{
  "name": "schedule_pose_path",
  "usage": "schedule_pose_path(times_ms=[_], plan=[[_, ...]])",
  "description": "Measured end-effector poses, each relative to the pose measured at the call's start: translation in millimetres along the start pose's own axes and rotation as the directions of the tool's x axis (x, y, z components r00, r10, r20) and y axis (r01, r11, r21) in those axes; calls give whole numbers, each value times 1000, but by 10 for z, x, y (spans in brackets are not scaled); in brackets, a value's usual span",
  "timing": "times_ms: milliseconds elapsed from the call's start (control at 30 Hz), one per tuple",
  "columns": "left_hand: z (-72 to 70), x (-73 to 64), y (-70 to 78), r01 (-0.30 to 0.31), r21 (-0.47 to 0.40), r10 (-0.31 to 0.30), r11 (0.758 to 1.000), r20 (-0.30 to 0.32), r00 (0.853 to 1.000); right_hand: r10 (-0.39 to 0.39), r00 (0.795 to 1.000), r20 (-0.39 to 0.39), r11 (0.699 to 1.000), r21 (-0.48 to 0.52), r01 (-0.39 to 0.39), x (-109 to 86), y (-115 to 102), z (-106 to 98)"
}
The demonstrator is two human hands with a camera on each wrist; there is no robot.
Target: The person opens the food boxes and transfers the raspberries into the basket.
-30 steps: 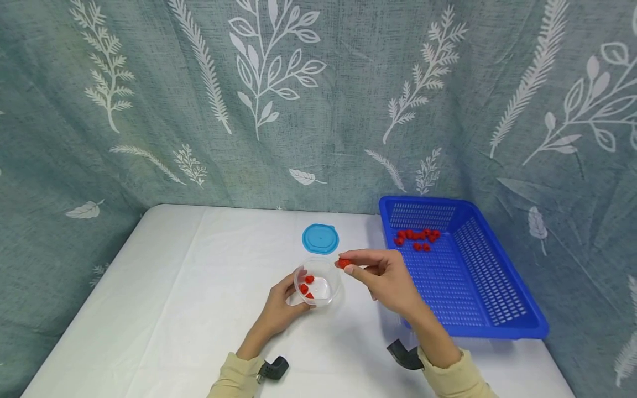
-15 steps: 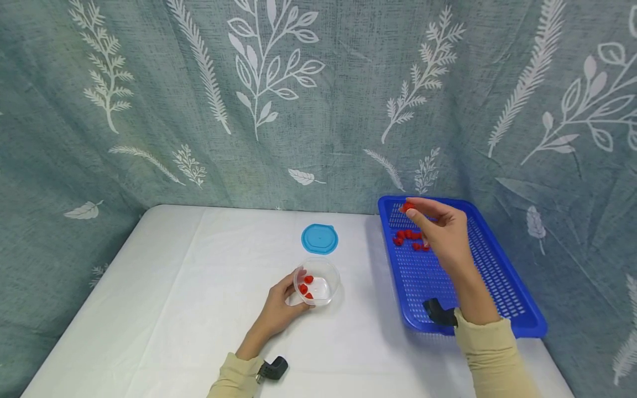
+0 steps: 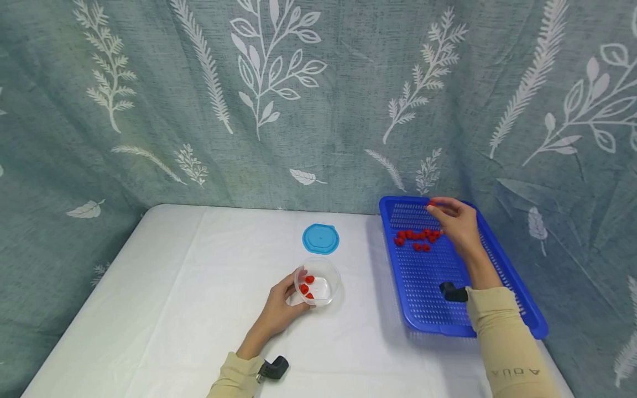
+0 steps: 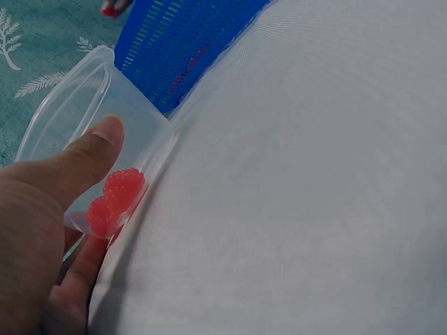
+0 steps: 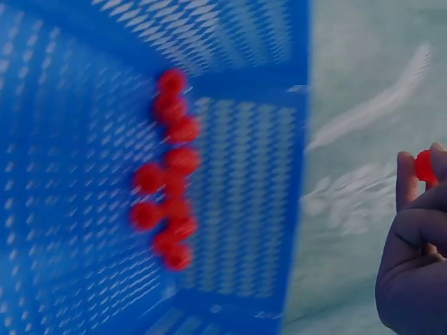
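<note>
My left hand grips the side of a clear plastic container on the table, thumb on the near side. Inside lie 3 red raspberries; in the left wrist view some raspberries show through the wall below the thumb. My right hand is raised over the far end of a blue perforated basket, pinching one raspberry between thumb and fingertips. Several more raspberries lie bunched on the basket floor near its far wall, below the right hand.
A round blue lid lies on the white-covered table just beyond the container. A green leaf-patterned curtain hangs behind the table, close to the basket's far wall.
Still pinching a raspberry, my right hand has moved from beside the container over to the basket, right and away from me. My left hand and the container have stayed in place.
</note>
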State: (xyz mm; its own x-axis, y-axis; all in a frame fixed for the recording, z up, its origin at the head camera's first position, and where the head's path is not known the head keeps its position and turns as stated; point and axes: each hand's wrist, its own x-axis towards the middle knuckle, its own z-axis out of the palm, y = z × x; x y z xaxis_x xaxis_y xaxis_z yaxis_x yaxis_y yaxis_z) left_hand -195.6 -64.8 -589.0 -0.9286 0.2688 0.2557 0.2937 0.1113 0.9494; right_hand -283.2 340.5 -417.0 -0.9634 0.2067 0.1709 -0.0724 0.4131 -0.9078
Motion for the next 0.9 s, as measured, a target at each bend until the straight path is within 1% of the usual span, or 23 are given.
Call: schedule_pose_path(times_ms=[133, 267, 333, 400, 467, 600, 667, 733, 800, 900], plan=[[9, -4, 1, 1, 20, -1, 1000, 6, 1000, -13, 1000, -24, 997, -82, 11, 103, 273, -36], [8, 0, 2, -8, 43, 7, 999, 10, 1000, -31, 998, -46, 982, -185, 22, 174, 538, -80], [5, 4, -6, -8, 48, 8, 999, 10, 1000, -29, 998, -63, 973, -230, 14, 208, 658, -98], [3, 7, -18, -13, 45, 13, 999, 7, 1000, -30, 996, -81, 967, -254, 8, 243, 771, -106], [1, 9, -29, -10, 38, 10, 999, 7, 1000, -13, 996, -84, 959, -284, -12, 261, 868, -123], [1, 4, -37, 1, 26, -2, 1000, 10, 1000, 61, 997, -54, 948, -308, -75, 269, 1040, -166], [0, 3, -34, 8, 31, -8, 999, 12, 1000, 109, 994, -31, 946, -304, -113, 265, 1100, -189], [-1, 5, -31, 8, 36, -8, 999, 13, 1000, 136, 991, -11, 944, -303, -133, 258, 1132, -202], [-4, 7, -24, 10, 44, -10, 999, 15, 1000, 144, 990, 8, 945, -300, -135, 254, 1155, -210], [-7, 13, -10, 14, 50, -15, 999, 18, 1000, 132, 991, 28, 944, -308, -117, 249, 1178, -221]])
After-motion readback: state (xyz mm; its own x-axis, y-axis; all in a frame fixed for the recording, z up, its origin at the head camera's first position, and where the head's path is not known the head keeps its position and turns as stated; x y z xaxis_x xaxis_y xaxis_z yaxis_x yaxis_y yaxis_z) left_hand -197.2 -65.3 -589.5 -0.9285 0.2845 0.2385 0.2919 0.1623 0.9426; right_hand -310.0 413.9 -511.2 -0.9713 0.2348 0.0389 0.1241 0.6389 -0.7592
